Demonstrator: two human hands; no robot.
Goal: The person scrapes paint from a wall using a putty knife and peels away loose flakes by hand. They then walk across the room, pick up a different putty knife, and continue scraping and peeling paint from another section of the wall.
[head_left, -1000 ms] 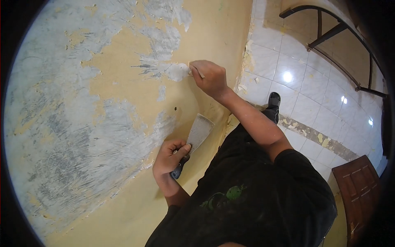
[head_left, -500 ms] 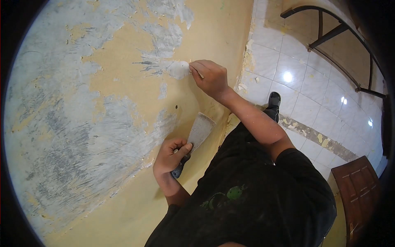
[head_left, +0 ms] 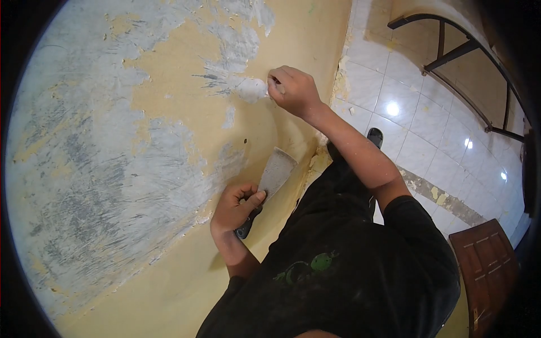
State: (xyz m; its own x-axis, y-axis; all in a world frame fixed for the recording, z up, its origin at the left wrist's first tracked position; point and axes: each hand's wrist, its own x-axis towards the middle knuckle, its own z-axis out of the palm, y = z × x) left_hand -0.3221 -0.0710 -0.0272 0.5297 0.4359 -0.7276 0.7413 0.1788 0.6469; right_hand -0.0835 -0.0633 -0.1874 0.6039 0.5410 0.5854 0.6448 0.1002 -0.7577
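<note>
My left hand (head_left: 235, 207) is closed round the dark handle of a scraper (head_left: 276, 173), low in front of the wall (head_left: 169, 84). Its wide, dusty blade points up and slightly right. Higher up, my right hand (head_left: 294, 91) is closed in a pinch at the right edge of a bare white patch (head_left: 251, 89). A small pale bit shows between its fingers, too unclear to name. Yellow paint remains around the patch, and large grey-white areas of the wall are bare and scratched. A small dark hole (head_left: 245, 141) lies between the patch and the blade.
White floor tiles (head_left: 403, 84) run along the wall's foot, with paint flakes on them and on a darker strip (head_left: 445, 197). A dark metal frame (head_left: 451, 54) stands at upper right. A brown panelled piece (head_left: 487, 267) lies at lower right. One shoe (head_left: 375, 137) shows.
The wall has shifted slightly right and up in view. My right hand has turned a little, still closed near the patch's edge. My left hand keeps its hold on the scraper.
</note>
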